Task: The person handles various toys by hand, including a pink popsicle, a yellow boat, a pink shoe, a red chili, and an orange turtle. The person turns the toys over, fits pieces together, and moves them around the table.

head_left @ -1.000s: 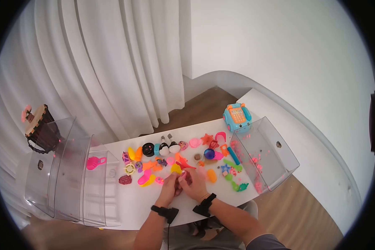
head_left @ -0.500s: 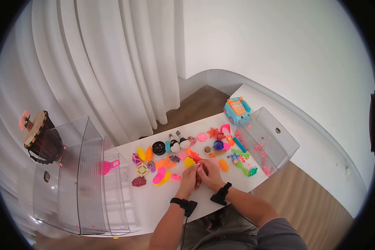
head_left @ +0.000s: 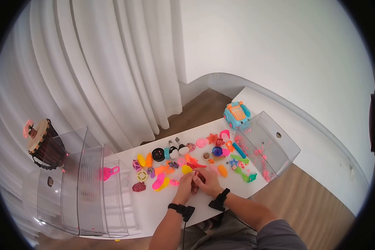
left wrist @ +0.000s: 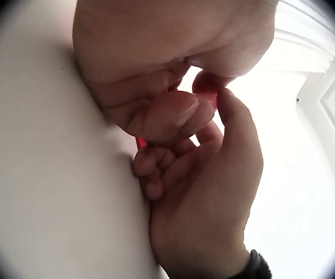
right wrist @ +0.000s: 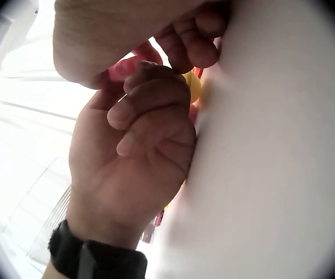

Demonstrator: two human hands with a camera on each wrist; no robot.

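Both hands meet low over the near middle of the table in the head view, left hand against right hand. A small pink piece is pinched between them in the left wrist view, where the left hand has curled fingers and the right hand touches it with its thumb. The right wrist view shows the pink piece between the right hand and left hand; its shape is mostly covered. Just beyond the hands lie a yellow toy and a red toy.
Many colourful toys spread across the table. Clear bins stand at the left, one near a pink scoop. At the right is a clear bin with pink bits; behind it sits a toy phone. A drum stands far left.
The head view has shifted, so the table and toys appear farther right than a second ago. The hands stay together around the pink piece beside the yellow toy, with slight finger movement.
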